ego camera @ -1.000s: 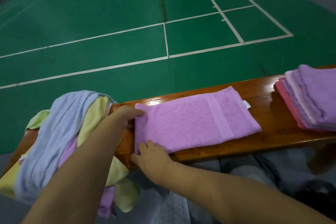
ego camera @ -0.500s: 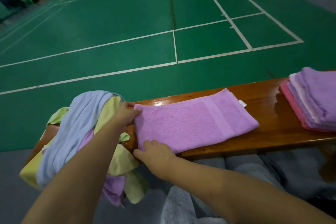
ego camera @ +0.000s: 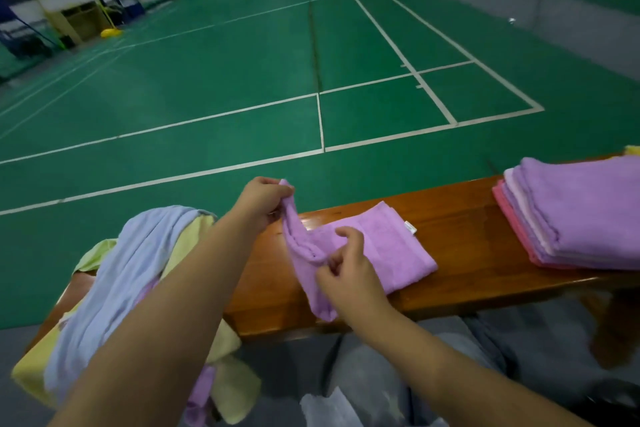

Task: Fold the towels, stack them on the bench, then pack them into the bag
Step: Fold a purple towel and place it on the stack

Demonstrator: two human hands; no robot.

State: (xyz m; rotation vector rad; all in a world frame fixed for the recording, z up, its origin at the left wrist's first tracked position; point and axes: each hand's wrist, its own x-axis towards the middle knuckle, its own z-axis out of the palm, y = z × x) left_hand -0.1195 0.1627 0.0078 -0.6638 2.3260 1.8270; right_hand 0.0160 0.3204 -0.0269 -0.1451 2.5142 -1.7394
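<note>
Both hands' grip [ego camera: 266,196] lifts purple towel's [ego camera: 381,250] left edge.

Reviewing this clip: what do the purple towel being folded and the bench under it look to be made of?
Purple towel: soft looped terry cloth, probably cotton; matte, nubby pile, a flat woven band and a small white sewn-in tag, and it droops limply where the left hand lifts it.
Bench: wood, reddish-brown with visible grain, apparently varnished, since its glossy top throws bright reflections.
</note>
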